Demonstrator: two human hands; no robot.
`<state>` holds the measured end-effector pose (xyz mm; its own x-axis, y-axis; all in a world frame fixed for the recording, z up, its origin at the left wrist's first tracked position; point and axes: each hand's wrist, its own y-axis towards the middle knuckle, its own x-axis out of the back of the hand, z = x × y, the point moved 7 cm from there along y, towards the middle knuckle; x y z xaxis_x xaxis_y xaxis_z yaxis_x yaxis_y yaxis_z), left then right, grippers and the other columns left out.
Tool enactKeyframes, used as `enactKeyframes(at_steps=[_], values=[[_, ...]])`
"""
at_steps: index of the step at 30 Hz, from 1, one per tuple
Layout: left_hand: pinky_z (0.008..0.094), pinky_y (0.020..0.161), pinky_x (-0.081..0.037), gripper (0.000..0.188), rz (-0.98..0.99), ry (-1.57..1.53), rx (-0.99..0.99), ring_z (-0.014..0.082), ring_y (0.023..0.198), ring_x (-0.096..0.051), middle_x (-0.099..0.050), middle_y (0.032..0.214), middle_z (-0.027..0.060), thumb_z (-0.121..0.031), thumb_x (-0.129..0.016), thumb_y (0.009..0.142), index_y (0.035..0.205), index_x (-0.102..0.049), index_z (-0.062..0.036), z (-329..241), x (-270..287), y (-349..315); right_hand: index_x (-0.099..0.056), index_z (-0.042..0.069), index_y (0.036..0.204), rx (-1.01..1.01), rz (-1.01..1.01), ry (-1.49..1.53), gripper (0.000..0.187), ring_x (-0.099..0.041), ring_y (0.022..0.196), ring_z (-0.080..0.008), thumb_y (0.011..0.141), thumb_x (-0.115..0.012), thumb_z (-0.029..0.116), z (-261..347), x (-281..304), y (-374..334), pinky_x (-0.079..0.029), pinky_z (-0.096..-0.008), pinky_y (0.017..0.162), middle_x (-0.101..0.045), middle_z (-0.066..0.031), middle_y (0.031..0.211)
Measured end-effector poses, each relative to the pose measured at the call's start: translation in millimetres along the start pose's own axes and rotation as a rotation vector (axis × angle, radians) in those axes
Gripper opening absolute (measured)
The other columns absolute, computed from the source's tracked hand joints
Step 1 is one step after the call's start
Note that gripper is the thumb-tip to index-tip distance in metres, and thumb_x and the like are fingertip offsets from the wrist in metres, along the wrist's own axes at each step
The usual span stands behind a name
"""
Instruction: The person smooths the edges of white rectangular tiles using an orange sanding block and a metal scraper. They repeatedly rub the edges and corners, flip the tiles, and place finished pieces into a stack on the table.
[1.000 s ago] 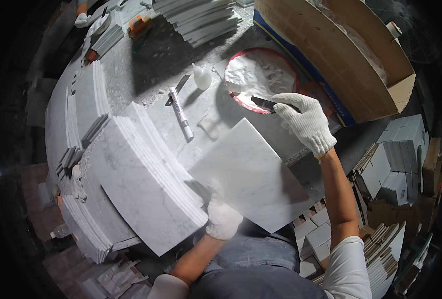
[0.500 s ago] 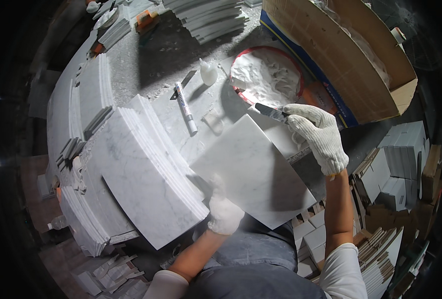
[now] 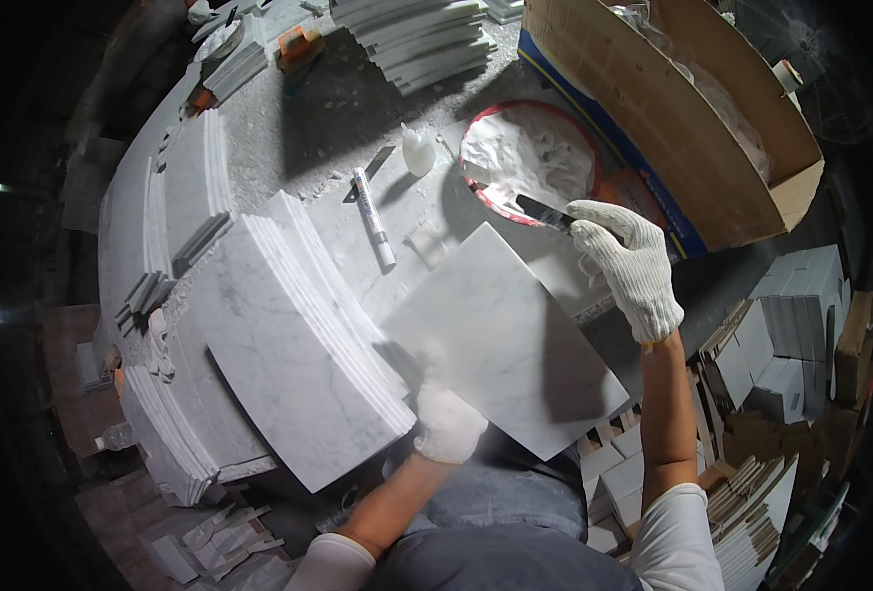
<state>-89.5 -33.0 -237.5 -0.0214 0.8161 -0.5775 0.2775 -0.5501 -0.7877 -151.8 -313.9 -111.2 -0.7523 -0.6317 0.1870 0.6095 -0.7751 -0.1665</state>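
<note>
My right hand (image 3: 631, 264), in a white knit glove, is closed round a putty knife (image 3: 545, 213) with a dark blade. The blade tip is over the near rim of a red-rimmed bowl (image 3: 500, 209) filled with white paste (image 3: 535, 148). Below it lies a square, grey-veined marble tile (image 3: 515, 325), tilted corner-first toward me and partly shaded. My gloved left hand (image 3: 449, 419) grips this tile's near left edge, thumb over the top face; its other fingers are hidden, and a haze blurs the spot.
Stacked marble tiles (image 3: 298, 355) stand left of my left hand. A marker (image 3: 373, 217), a small white squeeze bottle (image 3: 419, 153) and a dark flat strip lie beyond the tile. An open cardboard box (image 3: 643, 108) stands far right; white cartons (image 3: 801, 305) are below it.
The knife tip has moved slightly up and right, from the bowl's outer near side to over its rim. My left hand stays on the tile; the whole view has shifted slightly.
</note>
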Motion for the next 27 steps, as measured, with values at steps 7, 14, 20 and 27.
enactKeyframes(at_steps=[7, 14, 20, 27], values=[[0.0383, 0.1, -0.051, 0.072, 0.017, 0.052, -0.009, 0.0252, 0.121, -0.06, -0.06, 0.139, 0.0081, -0.066, -0.051, 0.101, 0.146, -0.051, -0.009, -3.9, -26.6, 9.9, -0.074, 0.002, 0.122, 0.019, -0.063, 0.01, 0.031, -0.065, 0.077, -0.0074, 0.096, -0.073, 0.02, -1.4, 12.0, 15.9, -0.053, -0.0232, 0.069, -0.074, -0.0031, 0.095], [0.0338, 0.096, -0.053, 0.069, 0.001, 0.148, -0.076, 0.0219, 0.116, -0.063, -0.064, 0.134, 0.0062, -0.063, -0.048, 0.104, 0.144, -0.052, -0.0073, -19.4, -30.7, 40.8, -0.073, 0.004, 0.125, -0.028, -0.052, 0.064, 0.034, -0.062, 0.066, -0.0067, 0.097, -0.074, 0.024, -0.3, 18.8, 27.0, -0.051, -0.0216, 0.055, -0.07, -0.001, 0.085], [0.0294, 0.081, -0.055, 0.065, 0.324, 0.078, 0.062, 0.015, 0.1, -0.066, -0.069, 0.125, 0.0029, -0.063, -0.049, 0.104, 0.138, -0.059, -0.0084, -21.0, -37.1, 49.2, -0.074, 0.005, 0.123, 0.017, -0.009, 0.036, 0.033, -0.062, 0.066, -0.0071, 0.097, -0.074, 0.025, 3.7, 14.9, 37.0, -0.051, -0.0218, 0.055, -0.07, -0.0007, 0.086], [0.0284, 0.062, -0.054, 0.061, 0.101, 0.185, 0.03, 0.0135, 0.079, -0.066, -0.072, 0.108, 0.0013, -0.063, -0.053, 0.102, 0.13, -0.063, -0.0095, -23.0, -33.4, 44.4, -0.074, 0.006, 0.123, 0.022, 0.005, 0.013, 0.034, -0.062, 0.065, -0.0069, 0.096, -0.075, 0.027, 8.9, 12.0, 38.8, -0.052, -0.022, 0.056, -0.071, -0.0004, 0.087]])
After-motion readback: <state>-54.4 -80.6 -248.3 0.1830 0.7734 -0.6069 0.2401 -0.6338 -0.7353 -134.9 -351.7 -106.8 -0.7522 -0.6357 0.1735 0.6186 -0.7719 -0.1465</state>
